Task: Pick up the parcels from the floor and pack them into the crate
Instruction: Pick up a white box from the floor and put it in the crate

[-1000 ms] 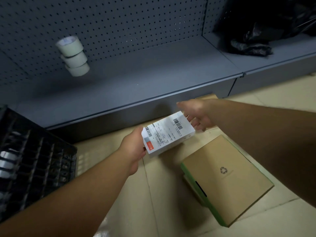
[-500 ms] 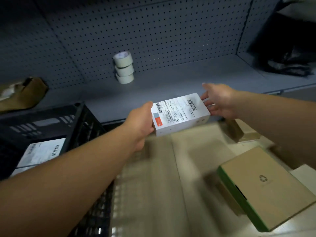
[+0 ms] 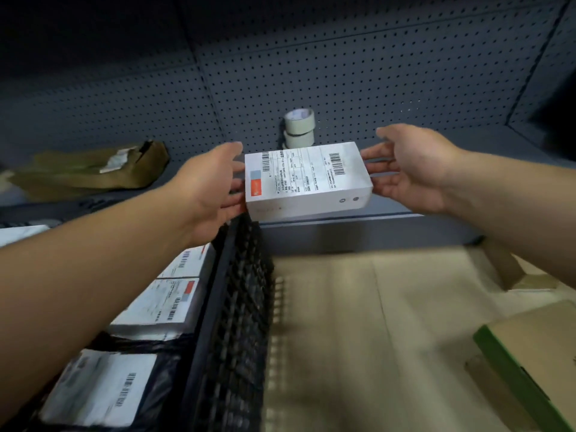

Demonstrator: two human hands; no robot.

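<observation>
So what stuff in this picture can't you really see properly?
- White box: the label print is too small and blurred to read, head view.
- Black crate: the left arm covers part of the inside, and the frame edge cuts it off.
- Brown box with green edge: cut off at the right and bottom edges.
- Tape rolls: the lowest part sits behind the white box.
- Floor: smeared by motion blur.
</observation>
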